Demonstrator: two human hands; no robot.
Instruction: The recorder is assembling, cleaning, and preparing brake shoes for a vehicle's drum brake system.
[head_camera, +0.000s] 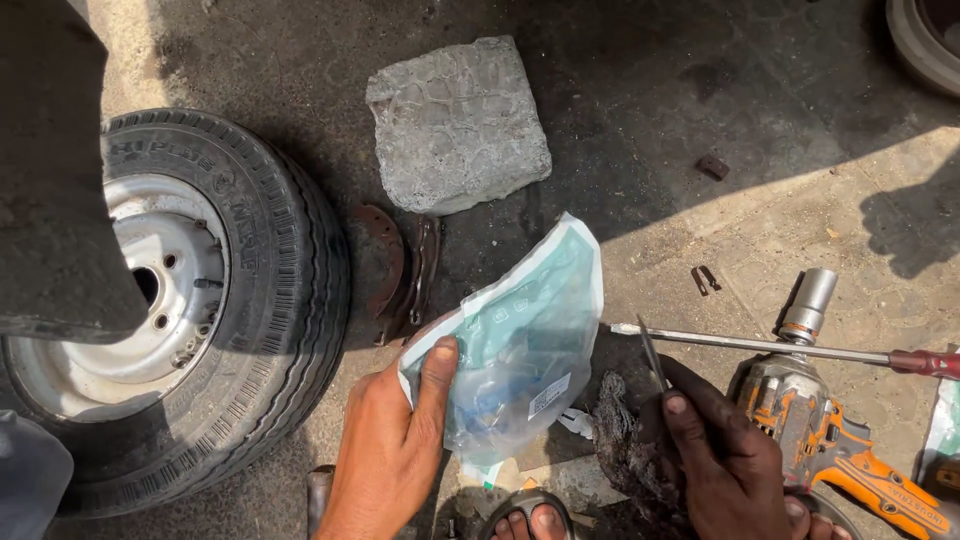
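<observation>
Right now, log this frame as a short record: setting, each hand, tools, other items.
Setting: sunlit concrete ground
Left hand: grips a teal-and-white plastic packet
Right hand: greasy, holds a thin metal blade, on a dirty rag
Tools: long screwdriver; orange impact wrench with socket
Other: wheel; stone block; rusty brake shoes

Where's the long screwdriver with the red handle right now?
In the head view, the screwdriver lies across the right side of the ground, its shaft over the orange impact wrench, tip pointing toward the plastic packet held by the left hand.
</observation>
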